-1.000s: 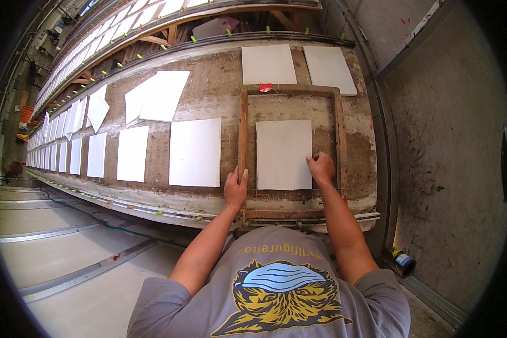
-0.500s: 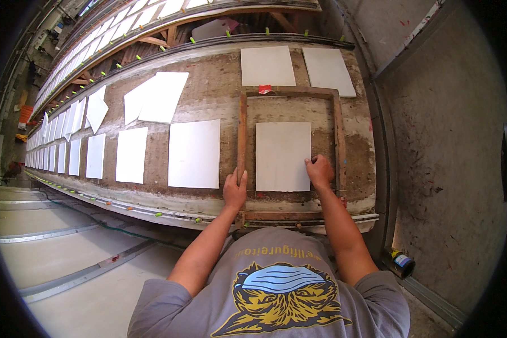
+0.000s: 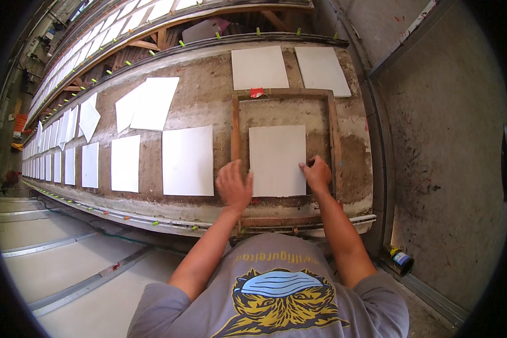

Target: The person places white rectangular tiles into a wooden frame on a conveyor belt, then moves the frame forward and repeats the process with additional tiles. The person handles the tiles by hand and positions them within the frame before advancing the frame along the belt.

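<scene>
A wooden frame lies on a long, brown-stained table, around a white sheet. Over the frame's left bar is my left hand, its fingers spread and holding nothing; the fingertips are near the sheet's left edge. My right hand sits inside the frame with its fingers curled, thumb and forefinger pinching at the sheet's right edge. Red tape marks the frame's far bar. Whether mesh spans the frame, I cannot tell.
More white sheets run along the table to the left, some overlapping askew. Two sheets lie beyond the frame. Small green clips line the table's rails. A grey wall stands at right, with a dark can near its foot.
My left hand has let go of the frame's left bar and spread its fingers over it. The right hand stays at the sheet's edge. The whole view has shifted slightly.
</scene>
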A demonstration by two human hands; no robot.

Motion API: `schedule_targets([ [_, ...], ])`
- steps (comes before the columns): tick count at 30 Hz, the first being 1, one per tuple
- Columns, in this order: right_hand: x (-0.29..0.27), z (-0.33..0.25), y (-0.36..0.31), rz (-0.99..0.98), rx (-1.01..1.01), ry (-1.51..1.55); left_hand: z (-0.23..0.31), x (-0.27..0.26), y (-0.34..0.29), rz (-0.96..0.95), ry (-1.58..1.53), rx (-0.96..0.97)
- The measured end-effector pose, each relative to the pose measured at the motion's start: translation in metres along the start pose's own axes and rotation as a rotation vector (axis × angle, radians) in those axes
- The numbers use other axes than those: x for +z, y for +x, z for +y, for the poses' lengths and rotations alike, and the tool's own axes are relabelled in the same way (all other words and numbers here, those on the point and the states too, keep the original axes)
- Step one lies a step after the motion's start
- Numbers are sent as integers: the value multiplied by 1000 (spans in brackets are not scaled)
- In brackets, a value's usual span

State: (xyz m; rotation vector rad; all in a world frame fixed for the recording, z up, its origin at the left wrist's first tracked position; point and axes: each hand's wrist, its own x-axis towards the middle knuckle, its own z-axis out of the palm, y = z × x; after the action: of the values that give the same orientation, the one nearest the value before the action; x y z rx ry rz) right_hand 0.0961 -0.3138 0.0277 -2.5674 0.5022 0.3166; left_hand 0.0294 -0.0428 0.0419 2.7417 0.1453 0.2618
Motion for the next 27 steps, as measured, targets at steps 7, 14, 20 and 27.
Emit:
schedule_targets([
  [7, 5, -3, -6, 89, -113, -64, 65, 93, 37, -301, 96, 126],
  [14, 64, -4, -12, 60, -660, -193, 58, 105, 36, -410, 222, 126],
  [20, 58, -60, 120, 99, -374, -274, 60, 95, 40, -396, 113, 167],
  [27, 61, -64, 123, 134, -479, -258, 59, 98, 42, -390, 118, 139],
])
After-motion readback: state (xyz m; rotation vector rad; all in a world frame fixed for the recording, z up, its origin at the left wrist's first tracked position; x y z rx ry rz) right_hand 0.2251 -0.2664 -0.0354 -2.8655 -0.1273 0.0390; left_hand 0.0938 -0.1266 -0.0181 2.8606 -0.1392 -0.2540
